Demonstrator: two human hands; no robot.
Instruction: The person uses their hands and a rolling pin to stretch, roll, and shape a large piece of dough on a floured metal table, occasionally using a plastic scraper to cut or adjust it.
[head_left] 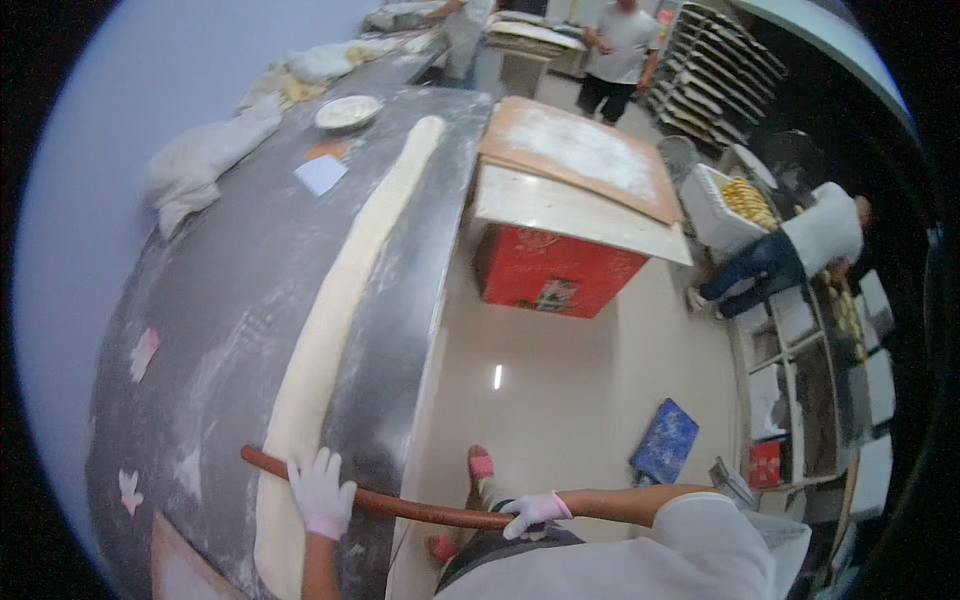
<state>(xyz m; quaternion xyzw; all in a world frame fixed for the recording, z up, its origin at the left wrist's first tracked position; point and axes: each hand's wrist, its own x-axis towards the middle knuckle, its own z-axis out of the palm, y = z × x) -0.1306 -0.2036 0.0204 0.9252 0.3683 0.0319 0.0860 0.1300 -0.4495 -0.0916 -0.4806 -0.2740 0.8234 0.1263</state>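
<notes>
A long strip of pale dough (325, 300) runs along the dark, flour-dusted table (220, 330), from its near end to the far right corner. Across the near part of the strip lies a long brown wooden rolling pin (430, 511), jutting past the table's right edge. My left hand (322, 492), in a white glove, rests over the pin and dough with fingers stretched and spread. Wrapped round the pin's right end, beside my leg, is my gloved right hand (535, 512).
Two loose gloves (143, 353) lie at the table's left. Farther back are a white scraper (321, 175), a floury bowl (348, 113) and cloths (215, 160). A floured board (580, 150) tops a stand above a red box (560, 272). A blue object (665, 440) lies on the floor; people work beyond.
</notes>
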